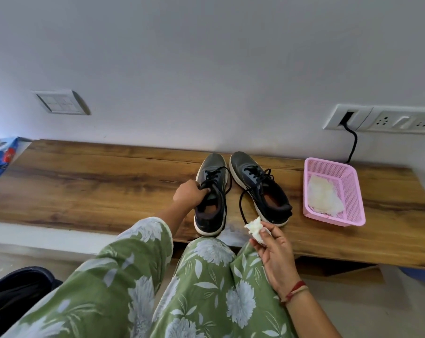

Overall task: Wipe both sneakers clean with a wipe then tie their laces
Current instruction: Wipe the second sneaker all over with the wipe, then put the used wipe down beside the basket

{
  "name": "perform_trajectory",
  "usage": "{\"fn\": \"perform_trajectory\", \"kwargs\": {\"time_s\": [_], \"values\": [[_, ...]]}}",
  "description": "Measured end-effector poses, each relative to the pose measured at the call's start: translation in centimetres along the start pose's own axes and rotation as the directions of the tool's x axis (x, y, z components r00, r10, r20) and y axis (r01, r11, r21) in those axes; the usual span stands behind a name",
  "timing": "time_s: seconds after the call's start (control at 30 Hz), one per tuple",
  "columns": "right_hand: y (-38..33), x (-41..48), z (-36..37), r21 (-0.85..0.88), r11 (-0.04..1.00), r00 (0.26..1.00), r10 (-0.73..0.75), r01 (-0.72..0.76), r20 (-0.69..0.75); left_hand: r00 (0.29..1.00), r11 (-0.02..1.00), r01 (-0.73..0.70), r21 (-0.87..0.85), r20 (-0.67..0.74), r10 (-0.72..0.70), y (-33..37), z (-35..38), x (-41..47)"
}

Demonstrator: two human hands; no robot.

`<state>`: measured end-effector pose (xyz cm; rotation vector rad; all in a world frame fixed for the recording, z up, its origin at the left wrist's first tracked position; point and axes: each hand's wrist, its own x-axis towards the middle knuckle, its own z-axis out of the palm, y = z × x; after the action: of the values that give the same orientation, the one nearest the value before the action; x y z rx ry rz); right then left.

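Two dark sneakers with white soles stand side by side on the wooden bench [89,181], toes toward the wall. My left hand [190,193] grips the tongue and collar of the left sneaker [211,215]. The right sneaker [260,189] stands free beside it, its black laces loose, and one lace trails toward the bench's front edge. My right hand [273,254] hovers in front of the bench, fingers closed on a crumpled white wipe [255,229].
A pink plastic basket [350,191] with white wipes inside sits on the bench right of the sneakers. A black cable hangs from a wall socket [348,118] behind it. A blue packet [0,157] lies at the far left. My green floral sleeve and lap fill the foreground.
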<state>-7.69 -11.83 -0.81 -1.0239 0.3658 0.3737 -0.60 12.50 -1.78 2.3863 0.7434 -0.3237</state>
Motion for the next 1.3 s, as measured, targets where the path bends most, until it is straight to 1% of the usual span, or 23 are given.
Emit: {"fn": "perform_trajectory", "kwargs": {"time_s": [0.1,0.2,0.27,0.47,0.53,0.67,0.7,0.77,0.83,0.9,1.0,1.1,1.2,1.3], "values": [[-0.2,-0.1,0.0,0.017,1.0,1.0,-0.004,0.004,-0.018,1.0,0.993,0.029,-0.113,0.0,-0.029,-0.6,0.0,-1.4],[-0.5,-0.3,-0.1,0.069,0.998,1.0,0.009,-0.009,-0.009,0.995,0.988,0.0,-0.154,-0.101,-0.016,-0.9,0.5,-4.1],[-0.7,-0.4,-0.2,0.106,0.994,1.0,0.016,-0.016,0.003,0.988,0.973,-0.052,-0.223,-0.152,0.018,-0.8,1.0,-6.8],[-0.6,-1.1,0.0,-0.042,0.999,0.999,-0.031,0.032,0.022,0.974,0.911,-0.184,-0.369,-0.193,0.118,-0.8,4.8,-13.8],[-0.5,-1.4,0.1,-0.032,0.999,1.0,-0.025,0.025,-0.008,0.963,0.897,-0.224,-0.382,-0.227,0.144,-0.8,5.7,-14.7],[-1.1,-1.8,0.0,0.037,0.999,0.998,0.004,-0.002,-0.064,0.932,0.891,-0.307,-0.333,-0.297,0.209,-0.9,6.6,-15.2],[-1.4,-1.7,-0.3,0.031,1.0,0.996,0.0,0.003,-0.094,0.924,0.891,-0.322,-0.32,-0.31,0.222,-1.0,6.8,-15.2],[-2.1,-1.2,-1.3,-0.06,0.997,0.982,-0.056,0.046,-0.178,0.91,0.89,-0.343,-0.299,-0.34,0.236,-1.2,7.1,-15.0],[-2.7,-0.3,-3.0,-0.204,0.975,0.961,-0.137,0.088,-0.239,0.893,0.891,-0.37,-0.263,-0.366,0.263,-1.2,7.5,-14.6],[-3.2,0.8,-4.8,-0.346,0.932,0.934,-0.216,0.11,-0.285,0.872,0.89,-0.41,-0.198,-0.372,0.319,-0.6,7.6,-14.1],[-4.1,3.1,-7.8,-0.516,0.85,0.868,-0.336,0.112,-0.365,0.849,0.886,-0.446,-0.127,-0.373,0.374,0.8,7.9,-13.5],[-4.9,5.6,-10.8,-0.58,0.813,0.825,-0.359,0.048,-0.435,0.825,0.888,-0.457,-0.051,-0.398,0.402,1.4,8.2,-13.4],[-5.6,7.8,-13.3,-0.606,0.795,0.821,-0.324,-0.034,-0.471,0.818,0.889,-0.457,-0.022,-0.404,0.41,1.1,8.2,-13.4],[-6.4,8.9,-14.8,-0.699,0.705,0.82,-0.327,-0.12,-0.47,0.819,0.891,-0.454,-0.02,-0.402,0.409,0.3,8.1,-13.2]]}}
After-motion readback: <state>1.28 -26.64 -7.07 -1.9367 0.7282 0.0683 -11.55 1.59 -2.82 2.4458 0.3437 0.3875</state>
